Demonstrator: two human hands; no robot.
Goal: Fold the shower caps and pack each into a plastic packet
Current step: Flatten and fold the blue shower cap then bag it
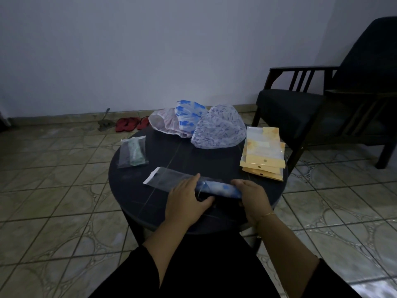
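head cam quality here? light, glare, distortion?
Head view: dim, bluish, underexposed; the dark table swallows detail near the left hand and right hand. Glare on floor tiles bottom right. Wide-angle bending of the floor lines at the edges.

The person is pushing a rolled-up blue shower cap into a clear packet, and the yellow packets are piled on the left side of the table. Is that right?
Almost. The hands, left and right, do hold the rolled blue shower cap at the mouth of the clear packet. But the head view shows the yellow packets piled on the right side of the table, not the left.
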